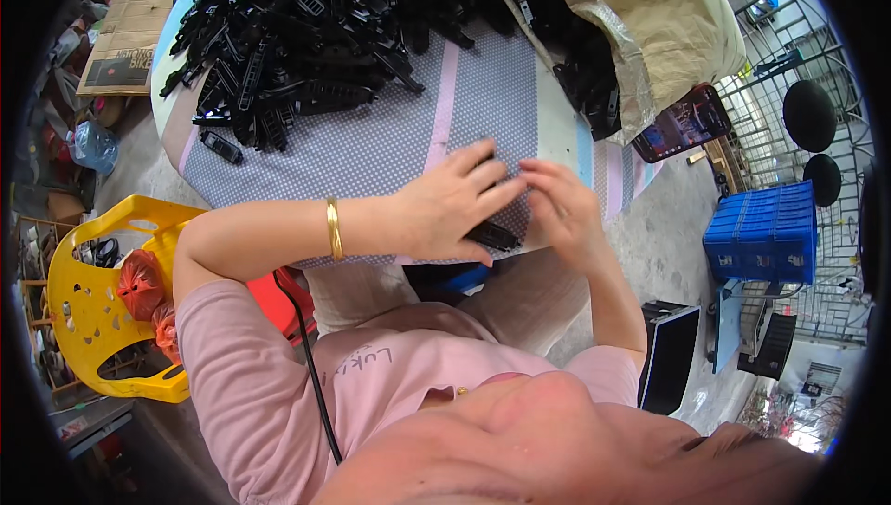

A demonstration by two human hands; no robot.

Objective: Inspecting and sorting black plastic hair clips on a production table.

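Left hand (445,208) with a gold bangle (333,227), fingers curled around a small black plastic part (494,236) at the near edge of the table (371,148), right hand (561,203) just beside it, fingers bent and touching the cloth, big pile of black parts (316,32) at the far edge, phone (682,124) by the right edge.

Left hand (450,206) flat, right hand (561,203) curled, fingertips meeting

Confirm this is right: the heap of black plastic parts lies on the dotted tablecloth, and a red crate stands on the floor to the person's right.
Wrong on colour. The head view shows a blue crate on the floor to the person's right. The heap of black plastic parts does lie on the dotted tablecloth.
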